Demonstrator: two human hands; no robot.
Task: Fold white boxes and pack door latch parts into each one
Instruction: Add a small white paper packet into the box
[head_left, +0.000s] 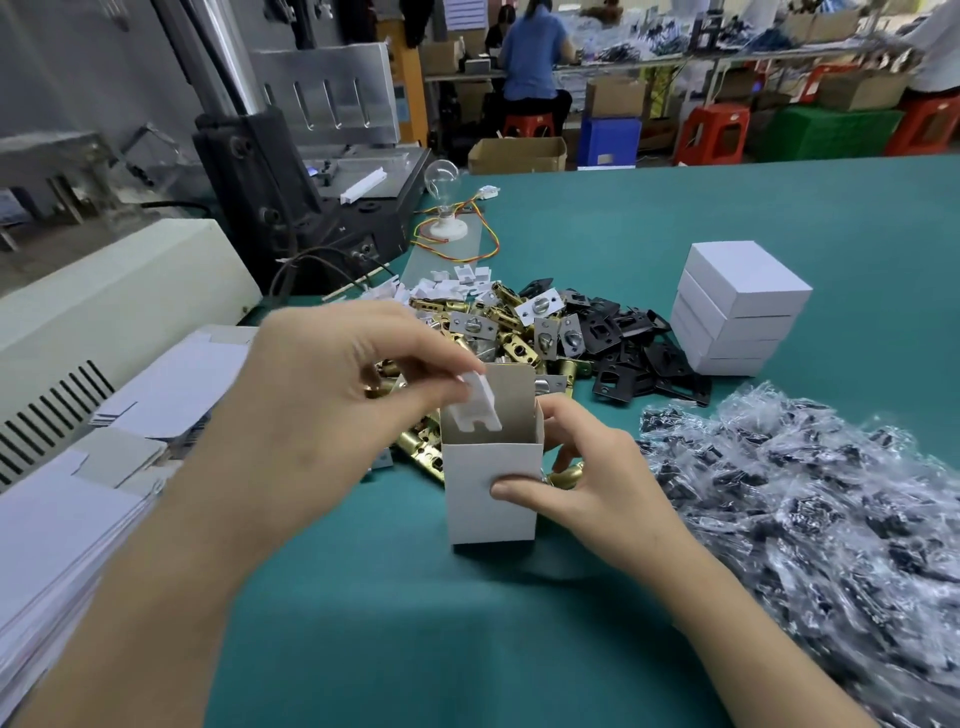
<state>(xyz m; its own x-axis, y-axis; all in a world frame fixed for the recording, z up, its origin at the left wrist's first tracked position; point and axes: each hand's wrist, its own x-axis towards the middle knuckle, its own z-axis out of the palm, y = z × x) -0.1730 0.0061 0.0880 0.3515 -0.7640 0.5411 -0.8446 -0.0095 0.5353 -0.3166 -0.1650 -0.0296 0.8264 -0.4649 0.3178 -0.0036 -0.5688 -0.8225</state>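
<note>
A white box (491, 514) stands upright on the green table with its top flap open. My right hand (587, 478) grips it, thumb on the front face and fingers behind. My left hand (337, 395) pinches a small white plastic piece (480, 405) right at the box's open mouth. Behind the box lies a pile of brass latches (498, 322), silver faceplates and black strike plates (628, 358). More white plastic pieces (452, 283) sit at the pile's far edge.
Three closed white boxes (737, 306) are stacked at the right. Bagged black screws (810, 499) cover the right side. Flat box blanks (78, 493) are stacked at the left, beside a machine (311, 171) and a bulb on a wired base (444, 208).
</note>
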